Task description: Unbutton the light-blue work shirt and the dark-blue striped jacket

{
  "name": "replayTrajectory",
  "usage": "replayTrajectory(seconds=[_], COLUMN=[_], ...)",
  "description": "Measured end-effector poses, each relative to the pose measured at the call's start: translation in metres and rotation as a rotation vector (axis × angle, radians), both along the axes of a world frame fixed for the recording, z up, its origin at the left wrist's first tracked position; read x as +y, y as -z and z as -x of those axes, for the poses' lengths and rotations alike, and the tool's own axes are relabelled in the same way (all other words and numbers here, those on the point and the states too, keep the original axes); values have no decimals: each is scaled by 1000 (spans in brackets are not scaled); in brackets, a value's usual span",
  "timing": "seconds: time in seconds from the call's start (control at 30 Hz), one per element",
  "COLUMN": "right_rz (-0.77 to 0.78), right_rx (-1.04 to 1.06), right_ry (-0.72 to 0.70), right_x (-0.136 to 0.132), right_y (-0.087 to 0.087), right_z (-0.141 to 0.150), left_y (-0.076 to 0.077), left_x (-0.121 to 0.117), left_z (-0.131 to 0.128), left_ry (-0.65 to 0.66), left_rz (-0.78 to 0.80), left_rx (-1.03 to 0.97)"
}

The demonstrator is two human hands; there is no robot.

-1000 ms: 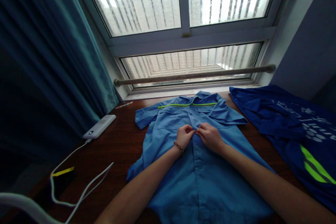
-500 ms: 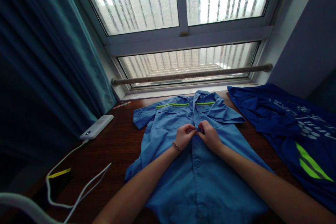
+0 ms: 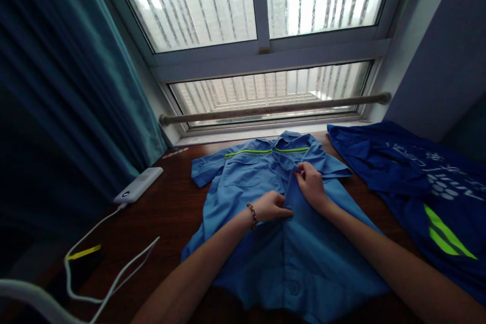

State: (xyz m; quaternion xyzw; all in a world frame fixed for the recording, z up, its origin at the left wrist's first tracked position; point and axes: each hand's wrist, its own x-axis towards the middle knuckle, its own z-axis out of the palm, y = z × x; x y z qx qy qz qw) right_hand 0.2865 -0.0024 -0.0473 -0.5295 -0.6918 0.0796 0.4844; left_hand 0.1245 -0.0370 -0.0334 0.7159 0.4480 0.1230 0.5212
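Note:
A light blue short-sleeved work shirt (image 3: 266,253) lies front up, its collar toward the window, with a yellow-green stripe across the chest. My right hand (image 3: 312,185) pinches the edge of the front placket and holds it raised off the layer beneath. Lower on the same placket, my left hand (image 3: 271,206) has its thumb and fingers closed on the cloth near a button; the fingertips partly cover that spot. Below the hands, another button (image 3: 294,287) shows near the hem. A beaded bracelet circles my left wrist.
A darker blue garment (image 3: 402,172) with white print and a yellow-green stripe lies at the right. On the brown table (image 3: 170,202) at left are a white power bank (image 3: 139,186), a white cable (image 3: 114,283) and a dark object with a yellow edge. Behind are a window, a rail (image 3: 273,110) and a curtain.
My hands, together at the shirt's middle before, have moved apart. The right went up and right, lifting the placket edge; the left moved down the placket. The shirt's lower front has shifted.

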Motion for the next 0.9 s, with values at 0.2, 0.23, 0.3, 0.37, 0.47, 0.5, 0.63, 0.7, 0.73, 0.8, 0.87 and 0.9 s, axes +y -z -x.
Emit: replayTrajectory(seconds=[0.2, 0.23, 0.3, 0.37, 0.47, 0.5, 0.63, 0.7, 0.73, 0.8, 0.87, 0.9], right_rz=[-65, -52, -27, -15, -7, -3, -1, -4, -4, 4, 23, 38], right_rx=[-82, -142, -246, -296, -299, -291, -260, -243, -231, -211, -210, -215], right_ry=[-190, -284, -429, -497, -519, -512, -502, -492, -485, -468, -448, -435], right_x=[-26, -31, -36, -38, -35, -34, -33, -34, -33, -32, -31, -29], right_y=[-15, -13, -4, 7, 19, 21, 22, 21, 21, 22, 23, 24], right_z=[16, 19, 24, 26, 24, 24, 23, 24, 24, 24, 23, 23], left_y=[16, 18, 22, 23, 24, 24, 25, 27, 28, 31, 35, 36], left_x=[28, 32, 36, 36, 34, 33, 35, 35, 35, 33, 28, 25], left_z=[16, 20, 25, 28, 29, 29, 31, 30, 28, 22, 14, 10], left_ry=[-321, -349, -346, -325, -310, -303, -263, -245, -239, -267, -363, -425], left_rz=[-65, -45, 32, 94, 116, 124, 169, 139, 104, -26, -231, -343], left_rx=[-145, -172, -243, -286, -295, -304, -346, -347, -331, -250, -129, -72])
